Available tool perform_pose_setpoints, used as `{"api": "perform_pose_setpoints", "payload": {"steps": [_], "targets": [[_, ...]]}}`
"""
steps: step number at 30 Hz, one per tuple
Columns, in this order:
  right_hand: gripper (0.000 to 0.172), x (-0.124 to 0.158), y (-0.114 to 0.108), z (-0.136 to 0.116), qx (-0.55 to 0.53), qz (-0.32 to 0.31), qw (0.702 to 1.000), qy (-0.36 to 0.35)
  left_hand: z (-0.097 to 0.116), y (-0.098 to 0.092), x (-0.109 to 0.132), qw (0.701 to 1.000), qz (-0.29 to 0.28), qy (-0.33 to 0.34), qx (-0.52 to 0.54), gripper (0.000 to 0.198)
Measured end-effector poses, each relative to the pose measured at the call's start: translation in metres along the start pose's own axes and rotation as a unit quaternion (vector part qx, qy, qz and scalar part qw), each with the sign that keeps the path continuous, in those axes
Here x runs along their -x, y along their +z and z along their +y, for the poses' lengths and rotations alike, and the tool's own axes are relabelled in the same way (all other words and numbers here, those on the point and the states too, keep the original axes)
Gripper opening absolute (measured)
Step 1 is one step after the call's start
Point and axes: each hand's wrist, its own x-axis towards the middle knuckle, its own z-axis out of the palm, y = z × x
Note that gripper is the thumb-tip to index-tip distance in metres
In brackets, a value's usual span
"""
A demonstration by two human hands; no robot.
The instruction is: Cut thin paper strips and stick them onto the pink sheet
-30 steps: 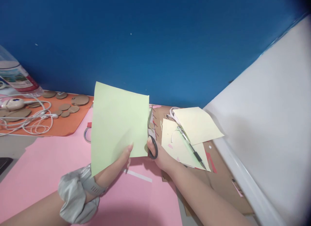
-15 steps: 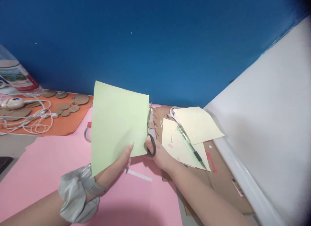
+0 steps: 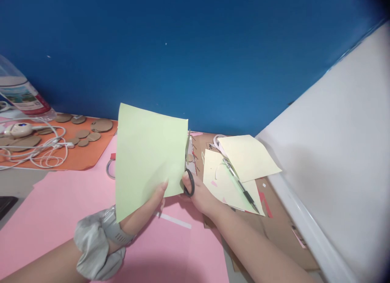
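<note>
A light green sheet of paper (image 3: 149,153) stands upright in front of me, its lower edge pinched by my left hand (image 3: 158,193). The thumb lies on the near face; most of the other fingers are hidden behind the sheet. My right hand (image 3: 198,193) is closed on a pair of scissors (image 3: 189,182), with the thumb in a black handle loop. The blades point up along the sheet's right edge, partly behind it. Whether they bite into the paper I cannot tell. Under both hands lies pink paper (image 3: 170,254), with a thin white strip (image 3: 175,221) on it.
To the right, cream sheets (image 3: 250,157) and a black pen (image 3: 240,185) lie on brown cardboard (image 3: 274,242). At left, cardboard discs (image 3: 102,125) and white cables (image 3: 55,149) rest on orange paper (image 3: 91,159), near a plastic bottle (image 3: 24,96). A blue wall (image 3: 195,63) rises behind.
The scissors blades look closer together and nearer the sheet's right edge than before. Both hands keep their hold, and the whole view has shifted very slightly.
</note>
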Motion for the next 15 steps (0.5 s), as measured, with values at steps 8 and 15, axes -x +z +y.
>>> {"api": "perform_pose_setpoints", "payload": {"steps": [8,15], "targets": [[0.048,-0.0036,0.0003,0.0049,-0.030,0.007,1.000,-0.003,0.0024,0.0010,0.0016,1.000,-0.003,-0.016,0.026,0.051],[0.046,-0.0036,-0.0010,0.0054,-0.037,0.002,0.999,0.003,0.0017,0.0019,0.0003,1.000,0.029,-0.004,0.003,0.043]]}}
